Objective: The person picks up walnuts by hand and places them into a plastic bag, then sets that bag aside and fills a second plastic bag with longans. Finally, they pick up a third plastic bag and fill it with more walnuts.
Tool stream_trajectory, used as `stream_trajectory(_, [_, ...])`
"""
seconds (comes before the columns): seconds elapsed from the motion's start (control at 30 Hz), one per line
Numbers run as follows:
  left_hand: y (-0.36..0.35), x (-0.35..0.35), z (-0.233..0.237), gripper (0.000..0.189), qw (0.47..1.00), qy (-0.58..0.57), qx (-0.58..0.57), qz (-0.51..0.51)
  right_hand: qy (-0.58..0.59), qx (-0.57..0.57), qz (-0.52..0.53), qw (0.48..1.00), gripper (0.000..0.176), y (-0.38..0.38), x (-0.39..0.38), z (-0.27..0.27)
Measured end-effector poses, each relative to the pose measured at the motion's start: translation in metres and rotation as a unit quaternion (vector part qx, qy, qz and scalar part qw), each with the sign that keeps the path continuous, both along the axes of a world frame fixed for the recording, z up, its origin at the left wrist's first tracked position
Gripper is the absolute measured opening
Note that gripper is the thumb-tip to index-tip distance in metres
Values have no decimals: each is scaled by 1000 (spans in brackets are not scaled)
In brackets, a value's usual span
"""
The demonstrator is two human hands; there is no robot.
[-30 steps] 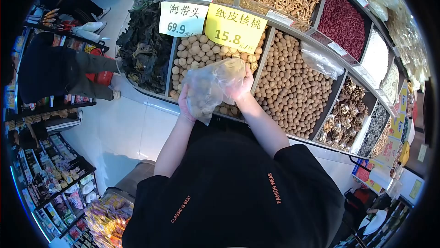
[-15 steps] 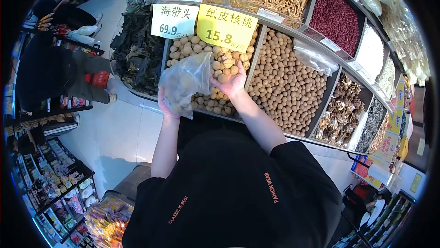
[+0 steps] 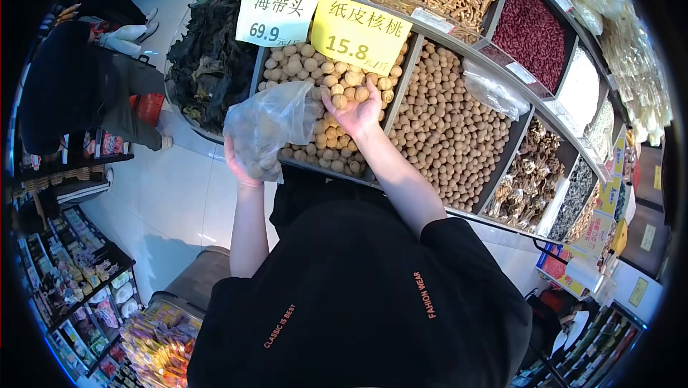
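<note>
My left hand [image 3: 242, 166] is closed on the side of a clear plastic bag [image 3: 276, 119], which bulges with round contents blurred by the film. The bag hangs over the front left of the walnut bin. My right hand [image 3: 360, 114] is cupped palm up among the walnuts [image 3: 339, 132], with a few of them between the thumb and the curled fingers. The bag's mouth lies just left of this hand. Above it, a yellow price sign [image 3: 362, 33] reads 15.8, beside a pale green sign [image 3: 276, 17] reading 69.9.
Dark dried kelp [image 3: 208, 76] fills the bin on the left. Small round brown dried fruit [image 3: 437, 123] lies to the right, with an empty plastic bag [image 3: 494, 90] on it. Red beans [image 3: 529, 37] sit farther back. A person [image 3: 72, 94] stands in the aisle at left.
My left hand and the bag have shifted left. My right hand has turned more palm up, its fingers gathered around walnuts. The view has moved slightly.
</note>
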State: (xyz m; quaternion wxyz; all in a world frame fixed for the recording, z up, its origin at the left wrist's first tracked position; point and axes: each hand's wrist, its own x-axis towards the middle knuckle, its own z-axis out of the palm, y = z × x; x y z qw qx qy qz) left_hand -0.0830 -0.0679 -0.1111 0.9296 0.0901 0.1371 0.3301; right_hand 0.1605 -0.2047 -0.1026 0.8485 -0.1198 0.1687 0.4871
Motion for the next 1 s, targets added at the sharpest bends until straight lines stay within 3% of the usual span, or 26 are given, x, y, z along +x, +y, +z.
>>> stream_trajectory(0.5, [-6,-2,-2,67,997,23,-61,-31,10,-129,10,992,37,-16,-10,4])
stream_trajectory(0.57, [-3,-4,-6,67,997,25,-56,-37,3,-141,25,990,27,-24,-10,3])
stream_trajectory(1.0, [-1,-5,-2,69,994,-43,-71,-69,-17,-143,-9,990,43,-53,-25,5])
